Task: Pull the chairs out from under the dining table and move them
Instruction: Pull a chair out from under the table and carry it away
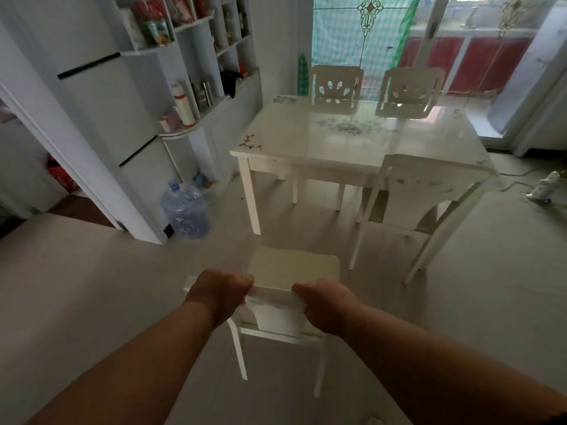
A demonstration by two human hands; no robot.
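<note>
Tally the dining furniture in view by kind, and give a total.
Chairs: 4 (one held by the left hand and right hand at; near side of the table; far side and)
Dining table: 1
Total: 5

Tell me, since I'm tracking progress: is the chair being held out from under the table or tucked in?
Out. The held chair stands on open floor, clear of the dining table, with both hands gripping its top rail.

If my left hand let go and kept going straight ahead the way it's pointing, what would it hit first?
Probably the cream seat of the white wooden chair that the left hand grips by its top rail. Beyond it lies bare floor, then the white dining table's near leg. Depth is uncertain.
</note>
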